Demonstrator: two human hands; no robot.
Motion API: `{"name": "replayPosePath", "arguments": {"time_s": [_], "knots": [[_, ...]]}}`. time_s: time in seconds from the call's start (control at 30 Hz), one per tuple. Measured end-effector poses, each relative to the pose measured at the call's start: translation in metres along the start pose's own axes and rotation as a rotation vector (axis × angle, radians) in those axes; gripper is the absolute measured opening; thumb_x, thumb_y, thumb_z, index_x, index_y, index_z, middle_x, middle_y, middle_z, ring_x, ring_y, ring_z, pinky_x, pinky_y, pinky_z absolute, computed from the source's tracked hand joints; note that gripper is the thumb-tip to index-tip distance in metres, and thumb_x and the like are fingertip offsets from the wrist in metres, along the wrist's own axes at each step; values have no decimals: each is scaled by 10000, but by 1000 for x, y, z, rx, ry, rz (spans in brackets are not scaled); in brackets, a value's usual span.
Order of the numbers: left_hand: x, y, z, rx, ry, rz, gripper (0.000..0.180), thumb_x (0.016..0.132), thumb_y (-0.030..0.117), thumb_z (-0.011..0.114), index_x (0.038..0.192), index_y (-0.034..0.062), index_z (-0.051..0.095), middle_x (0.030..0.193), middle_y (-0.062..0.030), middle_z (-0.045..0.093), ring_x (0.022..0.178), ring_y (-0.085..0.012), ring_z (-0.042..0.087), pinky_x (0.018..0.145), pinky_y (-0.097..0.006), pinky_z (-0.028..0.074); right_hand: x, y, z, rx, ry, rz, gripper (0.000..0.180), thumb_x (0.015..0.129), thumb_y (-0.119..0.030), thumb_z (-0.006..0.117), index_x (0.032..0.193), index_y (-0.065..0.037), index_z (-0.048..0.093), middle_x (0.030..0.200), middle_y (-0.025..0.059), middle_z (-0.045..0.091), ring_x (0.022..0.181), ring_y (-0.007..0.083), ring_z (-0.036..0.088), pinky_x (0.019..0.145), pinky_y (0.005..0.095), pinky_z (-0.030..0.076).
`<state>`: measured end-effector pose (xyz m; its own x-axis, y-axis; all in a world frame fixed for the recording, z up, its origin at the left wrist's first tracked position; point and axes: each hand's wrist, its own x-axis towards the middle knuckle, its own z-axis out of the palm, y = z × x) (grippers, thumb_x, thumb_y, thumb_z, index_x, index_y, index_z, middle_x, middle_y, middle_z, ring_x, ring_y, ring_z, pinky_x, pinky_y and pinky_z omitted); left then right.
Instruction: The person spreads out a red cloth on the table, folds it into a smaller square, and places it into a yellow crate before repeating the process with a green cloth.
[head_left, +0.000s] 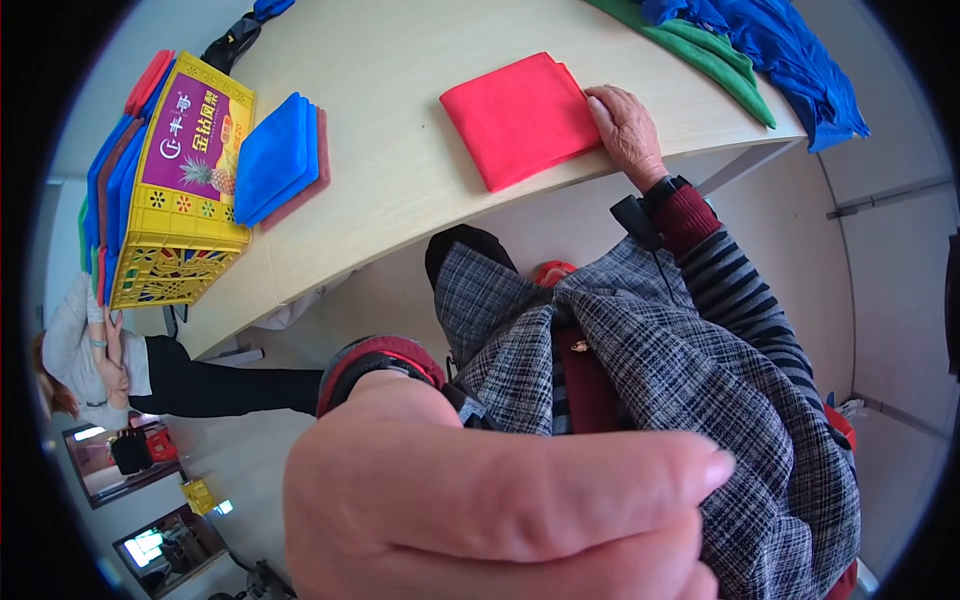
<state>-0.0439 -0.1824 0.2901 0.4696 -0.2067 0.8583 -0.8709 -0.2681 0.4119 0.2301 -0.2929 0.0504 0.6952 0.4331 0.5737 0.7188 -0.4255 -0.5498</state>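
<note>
A folded red cloth [520, 120] lies flat on the pale table [380, 110], close to its near edge. My right hand [628, 130] rests palm down at the cloth's right side, fingers extended and touching its edge. Very close to the camera, my left hand [500, 490] is raised with its fingers curled. The palm side is hidden, so I cannot see whether anything is in it. Left of the red cloth, a folded blue cloth [275, 160] lies on a brownish-red folded cloth [313, 175].
A yellow plastic crate [180, 268] with several folded cloths hung over its side stands at the table's left end. Green cloth [700, 60] and crumpled blue cloth [790, 70] lie at the right end. Another person [85, 350] with folded arms is at the far left.
</note>
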Motion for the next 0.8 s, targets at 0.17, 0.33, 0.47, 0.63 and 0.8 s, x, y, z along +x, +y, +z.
{"name": "replayPosePath", "arguments": {"time_s": [0.17, 0.33, 0.47, 0.63, 0.8], "knots": [[-3, 5, -25, -17, 28, 66, 136, 788, 131, 698, 827, 8, 657, 830, -110, 675, 735, -281, 685, 700, -392, 598, -1, 3, -6, -11, -38, 28, 290, 1028, -255, 540, 1169, -46, 683, 1165, 172, 687, 1141, 352, 618, 994, 425, 480], [-18, -28, -36, 533, 93, -75, 95, 892, 0, 685, 976, -42, 706, 854, -135, 700, 730, -259, 693, 676, -340, 587, 4, -8, -7, 146, 6, 100, 285, 1014, -257, 558, 1127, -30, 688, 1126, 157, 694, 1094, 358, 629, 993, 435, 471], [-73, -137, -27, 703, -22, -729, 288, 1023, 126, 532, 1221, -47, 649, 1094, -170, 701, 998, -324, 677, 871, -408, 524, 25, -36, -12, 280, 42, 139, 309, 1012, -257, 571, 1197, -27, 663, 1200, 184, 673, 1157, 370, 606, 1034, 429, 453], [-130, -229, -7, 1098, -277, -624, 498, 1020, 292, 555, 1386, -44, 529, 1401, -228, 548, 1348, -384, 468, 1143, -484, 345, 49, -64, 35, -135, -230, -148, 515, 1051, -391, 476, 1450, -67, 504, 1490, 179, 495, 1415, 346, 419, 1185, 454, 317], [-139, -237, 7, 1119, -358, -741, 684, 993, 411, 580, 1484, -37, 420, 1574, -227, 373, 1508, -375, 267, 1229, -549, 197, 39, -54, 49, -395, -334, -160, 627, 1055, -503, 374, 1499, -70, 467, 1573, 133, 425, 1486, 332, 330, 1229, 518, 212]]}}
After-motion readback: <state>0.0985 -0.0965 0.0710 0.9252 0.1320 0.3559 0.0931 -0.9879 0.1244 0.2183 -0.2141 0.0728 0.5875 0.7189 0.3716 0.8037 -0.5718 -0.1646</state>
